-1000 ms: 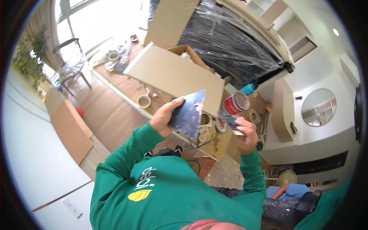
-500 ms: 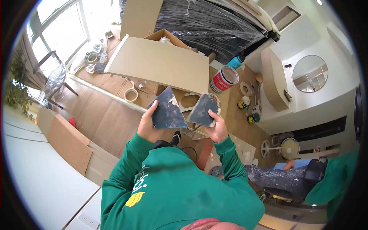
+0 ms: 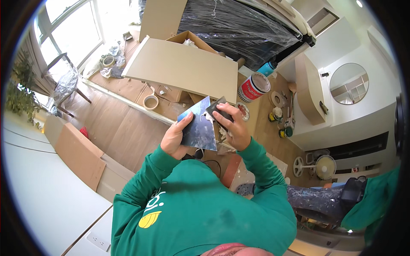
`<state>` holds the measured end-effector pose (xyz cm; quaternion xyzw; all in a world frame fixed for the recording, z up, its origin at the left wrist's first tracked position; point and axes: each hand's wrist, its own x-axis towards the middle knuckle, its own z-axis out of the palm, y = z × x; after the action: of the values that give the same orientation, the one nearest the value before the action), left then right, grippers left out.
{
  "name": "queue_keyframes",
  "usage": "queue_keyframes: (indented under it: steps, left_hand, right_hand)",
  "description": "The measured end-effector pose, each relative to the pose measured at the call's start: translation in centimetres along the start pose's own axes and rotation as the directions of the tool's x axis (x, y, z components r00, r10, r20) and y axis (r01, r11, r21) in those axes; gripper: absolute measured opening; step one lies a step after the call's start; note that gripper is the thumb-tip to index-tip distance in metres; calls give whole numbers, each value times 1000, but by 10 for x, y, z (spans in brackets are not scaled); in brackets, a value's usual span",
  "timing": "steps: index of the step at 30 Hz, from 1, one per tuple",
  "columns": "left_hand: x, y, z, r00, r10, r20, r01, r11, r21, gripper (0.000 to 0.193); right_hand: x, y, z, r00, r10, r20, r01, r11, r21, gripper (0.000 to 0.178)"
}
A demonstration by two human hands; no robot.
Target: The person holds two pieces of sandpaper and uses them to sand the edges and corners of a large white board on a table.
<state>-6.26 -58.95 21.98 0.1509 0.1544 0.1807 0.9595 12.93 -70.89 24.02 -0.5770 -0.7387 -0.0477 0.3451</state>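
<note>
My left hand (image 3: 174,138) grips the edge of a dark blue-grey flat putty spreader (image 3: 197,130), thumb on top. White putty sits near the spreader's upper right edge. A second, darker spreader (image 3: 218,112) is in my right hand (image 3: 235,128), with the fingers stretched across its face and the hand closed on it. The edge of this second spreader meets the putty on the first. White putty also shows just below my right fingers. The lower part of the second spreader is hidden by my hand.
A large beige panel (image 3: 188,64) lies across the cardboard-covered worktable. Tape (image 3: 150,102), a red-labelled bucket (image 3: 254,87) and a blue bottle (image 3: 267,68) are around it. A plastic-wrapped chair (image 3: 67,87) stands left. At right are a fan (image 3: 325,167) and another person in paint-marked trousers (image 3: 316,200).
The two spreaders have come together. My right hand has turned its spreader over, bringing its edge against the putty on the left one.
</note>
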Motion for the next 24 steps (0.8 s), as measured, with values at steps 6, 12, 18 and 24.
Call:
queue_keyframes:
  steps: [6,12,18,24]
  left_hand:
    - [-9,5,-4,998,63,1,-63,997,44,31]
    - [23,-12,-11,880,429,-203,-435,900,20,32]
    - [28,-14,-9,805,563,-189,-530,825,199,27]
    - [26,-9,-13,808,578,-110,-524,792,312,28]
  right_hand:
    - [-18,26,-1,979,47,197,24,940,-340,62]
    - [-13,-19,12,761,626,-168,-459,703,542,42]
    - [19,-71,0,829,559,-7,-476,712,517,47]
    - [17,-67,-7,871,475,127,-484,783,391,45]
